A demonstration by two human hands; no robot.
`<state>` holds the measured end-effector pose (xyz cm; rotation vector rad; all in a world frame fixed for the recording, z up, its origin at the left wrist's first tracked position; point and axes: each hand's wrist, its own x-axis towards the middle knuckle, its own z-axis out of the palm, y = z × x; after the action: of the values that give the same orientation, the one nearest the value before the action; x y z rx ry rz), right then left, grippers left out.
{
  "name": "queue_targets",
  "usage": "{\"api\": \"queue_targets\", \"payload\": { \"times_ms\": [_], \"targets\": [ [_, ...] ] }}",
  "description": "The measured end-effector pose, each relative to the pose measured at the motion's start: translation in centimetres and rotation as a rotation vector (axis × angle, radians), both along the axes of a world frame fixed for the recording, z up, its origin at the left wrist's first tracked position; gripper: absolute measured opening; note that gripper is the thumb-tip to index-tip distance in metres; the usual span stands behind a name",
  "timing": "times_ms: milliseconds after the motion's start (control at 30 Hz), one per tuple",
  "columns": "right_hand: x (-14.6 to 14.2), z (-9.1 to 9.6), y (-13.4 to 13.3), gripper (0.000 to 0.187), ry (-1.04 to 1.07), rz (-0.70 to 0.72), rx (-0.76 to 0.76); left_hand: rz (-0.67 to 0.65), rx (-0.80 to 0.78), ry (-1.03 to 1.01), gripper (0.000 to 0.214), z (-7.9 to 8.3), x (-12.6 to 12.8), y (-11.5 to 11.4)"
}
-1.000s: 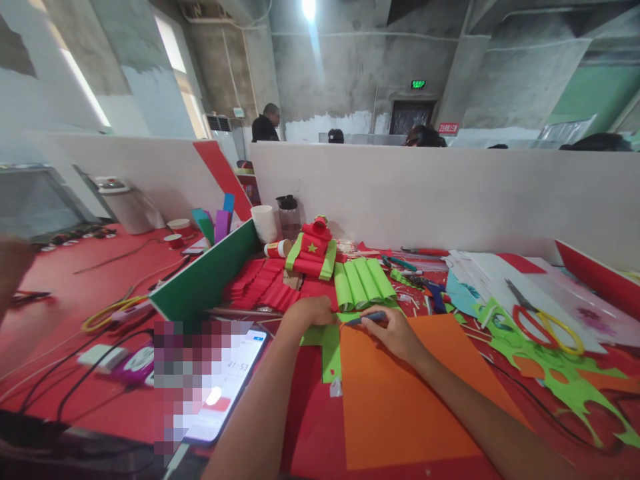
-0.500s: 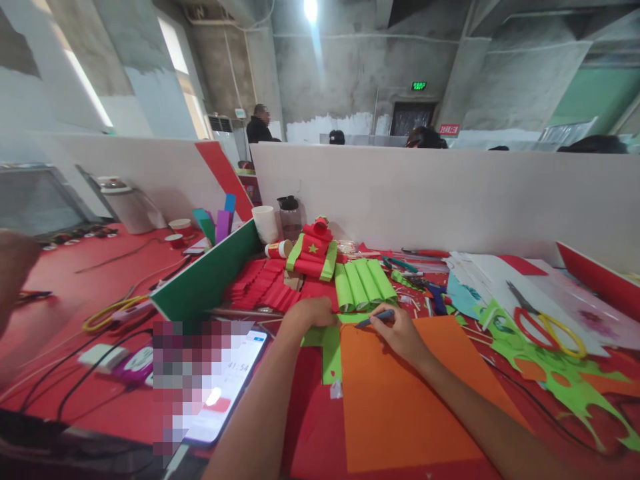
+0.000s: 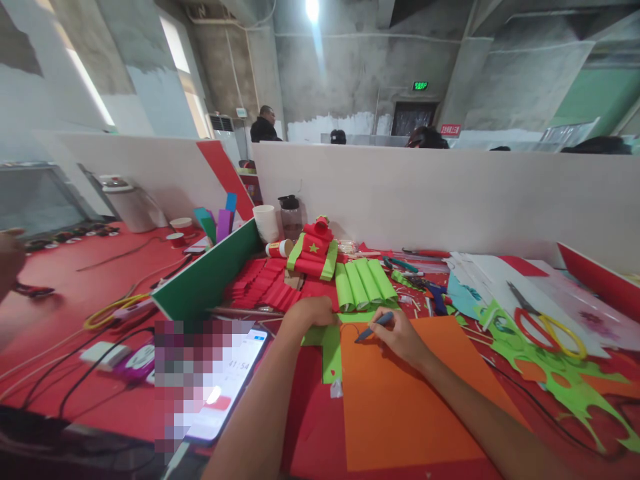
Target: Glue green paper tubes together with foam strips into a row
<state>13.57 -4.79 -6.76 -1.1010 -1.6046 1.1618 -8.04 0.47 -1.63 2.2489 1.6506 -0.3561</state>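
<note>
My right hand (image 3: 400, 337) is closed around a dark grey-blue pen (image 3: 376, 325), its tip down on a large orange sheet of paper (image 3: 415, 413). A short curved line shows on the sheet close to the tip. At the sheet's top left corner rests my left hand (image 3: 315, 312), its fingers curled downward and partly hidden; what they grip cannot be made out. Light green paper (image 3: 331, 360) lies under and below that hand. Just beyond are rolled green paper tubes (image 3: 365, 283), folded red paper strips (image 3: 263, 283) and a red-and-green paper model (image 3: 315, 250) bearing a yellow star.
A phone (image 3: 233, 380) lies left of my left forearm. On the right are scissors (image 3: 543, 323) with red and yellow handles, over green paper scraps (image 3: 565, 380). A green board (image 3: 210, 277) and a white partition (image 3: 425, 193) border the table. Another person's hand (image 3: 10, 263) shows far left.
My right hand has shifted slightly, and the pen is more tilted, its tip lower on the orange sheet. The curved line shows more clearly. My left hand stays in place.
</note>
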Motion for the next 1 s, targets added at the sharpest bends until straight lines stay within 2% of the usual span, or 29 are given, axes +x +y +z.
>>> {"api": "queue_targets", "payload": {
  "times_ms": [133, 400, 1000],
  "targets": [
    [-0.52, -0.15, -0.06, 0.024, 0.040, 0.063, -0.015, 0.004, -0.001, 0.006, 0.039, -0.04, 0.03, 0.08],
    [-0.91, -0.46, -0.15, 0.029, -0.004, 0.089, -0.035, 0.007, -0.007, 0.002, 0.037, 0.08, 0.14, -0.02],
    [-0.75, -0.12, -0.04, 0.023, 0.010, 0.110, -0.052, 0.025, -0.007, -0.030, 0.036, -0.14, 0.04, 0.06]
  ]
}}
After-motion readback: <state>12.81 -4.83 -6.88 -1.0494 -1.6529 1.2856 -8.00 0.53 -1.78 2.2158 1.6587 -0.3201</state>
